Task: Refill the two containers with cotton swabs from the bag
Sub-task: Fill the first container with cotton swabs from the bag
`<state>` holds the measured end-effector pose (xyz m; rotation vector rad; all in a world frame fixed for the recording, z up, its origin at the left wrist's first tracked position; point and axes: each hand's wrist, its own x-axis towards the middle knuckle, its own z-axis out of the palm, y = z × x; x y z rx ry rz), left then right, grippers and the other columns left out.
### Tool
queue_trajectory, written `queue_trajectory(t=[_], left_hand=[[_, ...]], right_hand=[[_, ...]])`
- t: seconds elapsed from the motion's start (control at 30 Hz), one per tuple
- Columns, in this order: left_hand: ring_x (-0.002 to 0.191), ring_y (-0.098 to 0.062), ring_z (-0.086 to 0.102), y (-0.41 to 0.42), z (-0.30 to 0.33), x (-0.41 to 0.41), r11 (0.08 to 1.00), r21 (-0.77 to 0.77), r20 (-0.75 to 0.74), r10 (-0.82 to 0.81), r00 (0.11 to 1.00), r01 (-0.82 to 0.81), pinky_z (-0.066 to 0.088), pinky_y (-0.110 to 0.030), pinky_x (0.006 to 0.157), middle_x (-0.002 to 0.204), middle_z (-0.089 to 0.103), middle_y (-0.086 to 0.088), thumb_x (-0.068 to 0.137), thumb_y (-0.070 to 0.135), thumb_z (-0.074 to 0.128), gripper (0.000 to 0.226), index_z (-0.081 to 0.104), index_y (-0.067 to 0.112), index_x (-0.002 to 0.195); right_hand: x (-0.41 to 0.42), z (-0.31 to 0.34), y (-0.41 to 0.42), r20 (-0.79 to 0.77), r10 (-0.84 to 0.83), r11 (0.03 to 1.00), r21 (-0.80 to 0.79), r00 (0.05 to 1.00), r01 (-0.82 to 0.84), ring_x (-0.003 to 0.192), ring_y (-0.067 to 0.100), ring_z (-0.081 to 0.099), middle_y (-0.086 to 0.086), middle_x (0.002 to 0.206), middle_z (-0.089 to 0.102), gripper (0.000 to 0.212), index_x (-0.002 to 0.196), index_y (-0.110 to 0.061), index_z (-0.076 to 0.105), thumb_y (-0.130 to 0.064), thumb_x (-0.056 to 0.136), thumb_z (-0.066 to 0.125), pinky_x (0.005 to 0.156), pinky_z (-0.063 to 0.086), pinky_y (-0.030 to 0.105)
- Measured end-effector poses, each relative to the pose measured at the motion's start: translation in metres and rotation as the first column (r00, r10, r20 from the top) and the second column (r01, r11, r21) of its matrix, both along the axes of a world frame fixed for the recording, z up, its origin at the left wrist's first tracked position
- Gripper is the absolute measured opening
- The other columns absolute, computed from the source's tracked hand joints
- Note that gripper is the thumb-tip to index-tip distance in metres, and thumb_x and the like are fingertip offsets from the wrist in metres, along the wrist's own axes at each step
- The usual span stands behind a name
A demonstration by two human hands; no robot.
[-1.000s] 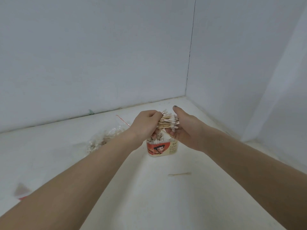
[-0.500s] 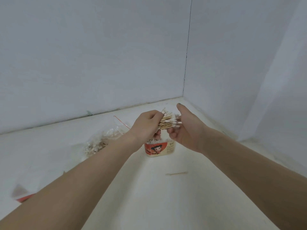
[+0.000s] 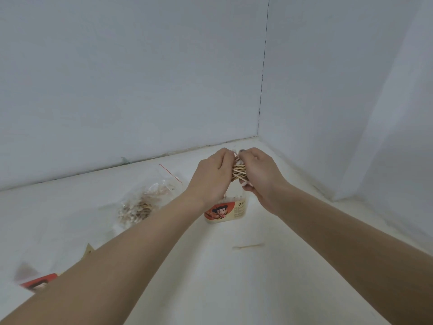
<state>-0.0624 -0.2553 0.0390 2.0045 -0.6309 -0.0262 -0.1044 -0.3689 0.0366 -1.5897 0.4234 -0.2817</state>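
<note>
White matte surface, meeting pale walls at a corner. Clear crinkled plastic bag of cotton swabs lies left of the forearms, red strip along its open edge. Left hand and right hand face each other, fingers of both curled around one bundle of cotton swabs: thin wooden sticks, crossed and untidy, white tips showing at the top and below the right fingers. Bundle held directly above a small translucent container, rounded corners, red-and-cream label with a cartoon figure, white swab tips visible inside. Second container, red-labelled, blurred at lower left, partly behind the left forearm. One stray swab lies flat, nearer than the first container.
</note>
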Motion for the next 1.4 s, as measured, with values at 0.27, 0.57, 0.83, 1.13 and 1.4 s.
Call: queue_trajectory(t=[0.27, 0.57, 0.83, 1.13, 1.4], left_hand=[[0.064, -0.021, 0.05, -0.007, 0.0, 0.006, 0.998, -0.039, -0.215, 0.048, 0.975, -0.058, 0.042, -0.03, 0.061, 0.07, 0.054, -0.002, 0.103, 0.048, 0.035, 0.046, 0.051, 0.012, 0.078], [0.042, -0.009, 0.042, -0.004, -0.006, 0.01, 0.998, 0.006, -0.113, 0.067, 0.991, -0.067, 0.036, -0.017, 0.038, 0.069, 0.05, -0.004, 0.1, 0.018, 0.039, 0.028, 0.053, 0.002, 0.082], [0.046, -0.005, 0.053, -0.005, -0.008, 0.011, 0.99, 0.14, -0.023, 0.001, 1.0, 0.002, 0.036, -0.012, 0.046, 0.072, 0.058, -0.003, 0.101, 0.018, 0.037, 0.03, 0.056, 0.011, 0.079], [0.069, -0.028, 0.057, -0.012, -0.006, 0.002, 0.979, 0.206, 0.125, -0.024, 0.992, -0.002, 0.044, -0.04, 0.065, 0.07, 0.062, -0.009, 0.105, 0.028, 0.035, 0.042, 0.054, 0.003, 0.077], [0.056, -0.022, 0.049, -0.012, -0.006, -0.001, 0.994, 0.111, 0.107, -0.004, 0.994, -0.008, 0.047, -0.045, 0.057, 0.07, 0.056, -0.006, 0.105, 0.025, 0.035, 0.029, 0.049, 0.01, 0.084]], right_hand=[[0.004, -0.006, 0.004, -0.018, -0.018, 0.998, 0.062, 1.0, 0.019, 0.053, 0.017, 0.045, 0.002, 0.066, 0.053, 0.022, 0.09, -0.012, 0.051, -0.03, 0.1, 0.043, 0.06, 0.041, 0.033], [0.0, -0.005, -0.004, -0.027, 0.081, 0.966, 0.25, 0.996, -0.072, 0.052, 0.015, 0.05, 0.005, 0.068, 0.057, 0.028, 0.086, -0.01, 0.053, -0.03, 0.103, 0.044, 0.054, 0.043, 0.027], [0.007, -0.01, -0.009, -0.056, -0.04, 0.987, -0.158, 0.998, 0.031, 0.06, 0.018, 0.05, 0.001, 0.07, 0.052, 0.036, 0.079, -0.015, 0.044, -0.044, 0.099, 0.036, 0.063, 0.039, 0.035], [0.003, -0.009, -0.005, -0.037, -0.066, 0.981, -0.184, 0.997, 0.058, 0.056, 0.018, 0.05, 0.003, 0.074, 0.056, 0.036, 0.084, -0.017, 0.049, -0.047, 0.102, 0.039, 0.059, 0.038, 0.031], [0.001, -0.007, -0.008, -0.001, -0.109, 0.994, -0.029, 0.994, 0.109, 0.051, 0.017, 0.051, 0.003, 0.08, 0.06, 0.019, 0.102, -0.018, 0.06, -0.021, 0.095, 0.042, 0.058, 0.044, 0.032]])
